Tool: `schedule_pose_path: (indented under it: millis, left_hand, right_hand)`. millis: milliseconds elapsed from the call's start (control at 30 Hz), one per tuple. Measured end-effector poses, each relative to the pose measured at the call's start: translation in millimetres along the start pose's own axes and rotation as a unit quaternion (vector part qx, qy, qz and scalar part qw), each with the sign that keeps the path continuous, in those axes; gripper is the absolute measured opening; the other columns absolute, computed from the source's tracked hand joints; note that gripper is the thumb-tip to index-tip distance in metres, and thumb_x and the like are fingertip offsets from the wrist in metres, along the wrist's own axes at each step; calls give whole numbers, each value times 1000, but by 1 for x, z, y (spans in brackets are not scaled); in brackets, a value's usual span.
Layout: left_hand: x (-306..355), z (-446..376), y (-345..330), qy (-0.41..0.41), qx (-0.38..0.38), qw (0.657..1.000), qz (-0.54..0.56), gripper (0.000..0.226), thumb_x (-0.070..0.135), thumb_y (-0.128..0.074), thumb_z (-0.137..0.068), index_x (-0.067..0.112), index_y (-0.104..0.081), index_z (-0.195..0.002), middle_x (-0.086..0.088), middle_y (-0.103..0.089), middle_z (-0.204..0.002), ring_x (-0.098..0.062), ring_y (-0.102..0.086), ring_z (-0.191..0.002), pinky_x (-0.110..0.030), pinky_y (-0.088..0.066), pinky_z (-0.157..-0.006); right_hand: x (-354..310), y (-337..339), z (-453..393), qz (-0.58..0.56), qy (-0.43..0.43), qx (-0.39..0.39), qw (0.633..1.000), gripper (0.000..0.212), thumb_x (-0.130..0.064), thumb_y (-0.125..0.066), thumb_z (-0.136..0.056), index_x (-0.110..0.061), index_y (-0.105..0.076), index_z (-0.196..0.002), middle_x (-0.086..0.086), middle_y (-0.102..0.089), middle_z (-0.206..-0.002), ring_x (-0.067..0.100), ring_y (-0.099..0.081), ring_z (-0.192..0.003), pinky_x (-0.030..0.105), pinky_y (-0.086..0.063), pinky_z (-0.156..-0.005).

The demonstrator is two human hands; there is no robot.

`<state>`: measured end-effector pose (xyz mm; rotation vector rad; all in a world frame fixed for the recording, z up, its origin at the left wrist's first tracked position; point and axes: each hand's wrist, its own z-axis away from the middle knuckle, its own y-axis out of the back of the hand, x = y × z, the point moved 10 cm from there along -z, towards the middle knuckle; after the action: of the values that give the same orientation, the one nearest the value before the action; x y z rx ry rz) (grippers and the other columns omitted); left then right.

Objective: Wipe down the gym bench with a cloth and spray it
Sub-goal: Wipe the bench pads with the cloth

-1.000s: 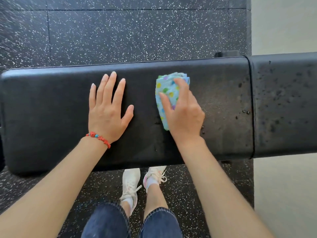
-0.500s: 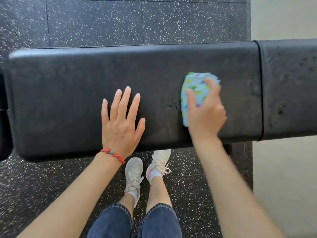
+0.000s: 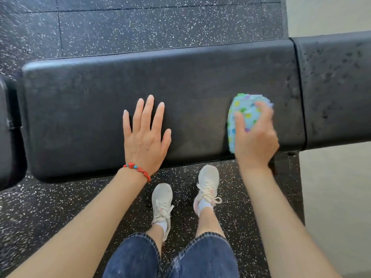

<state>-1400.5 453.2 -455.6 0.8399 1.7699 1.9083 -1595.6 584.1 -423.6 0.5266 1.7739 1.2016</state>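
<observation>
Obs.: person stood at the long side of the gym bench (image 3: 80,109), both arms reaching over the near edge.

Left hand (image 3: 145,137): flat, palm down on the black pad near its middle, fingers straight and spread, nothing held. Judged to be a brace, taking the lean so the other arm could work freely. Red bead bracelet (image 3: 137,170) on that wrist.

Right hand (image 3: 255,137): fingers and thumb curled over a bunched, light-blue cloth (image 3: 241,115) with coloured dots, grasping it and pressing it to the pad. Cloth lay on the right part of the main pad, near the seam to the adjoining pad section (image 3: 337,87), close to the near edge. Hand and cloth were motion-blurred, so a wiping stroke was likely under way.

Adjoining section showed dark droplets or wet specks; the main pad looked duller and more even. Judgement: main pad mostly wiped, the right section not yet done.

No spray bottle in view. White sneakers (image 3: 162,201) were planted on the speckled rubber floor (image 3: 140,27), close under the bench.
</observation>
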Motion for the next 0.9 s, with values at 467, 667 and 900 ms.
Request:
schedule_pose_path:
  millis: [467,667,900]
  left_hand:
    - [109,-34,-3,21,-1,999,45,51,25,-42,-88,5,-44,-135,-19,-36,-145,-37,-30,-135,-58,-19,-109]
    - [143,-57,-22,27,-3,999,36,53,29,-39,-90,9,-39,-139,-18,-34,-146,-35,-29,-136,-57,-17,-109]
    - [142,-56,-28,23,9,1000,4,53,32,-37,-91,11,-36,-140,-17,-33,-147,-33,-27,-137,-56,-16,-110]
  right_hand:
    - [86,40,-55,25,83,-5,996,41,-35,-59,-85,-2,-60,-109,17,-67,-82,34,-65,-66,33,-48,-48]
    - [82,34,-67,11,93,-13,996,37,-34,-61,-84,-3,-61,-104,13,-66,-76,30,-63,-62,30,-47,-47]
    - [50,7,-148,16,94,-10,995,41,-39,-54,-89,-9,-54,-117,12,-66,-94,33,-62,-83,35,-41,-57]
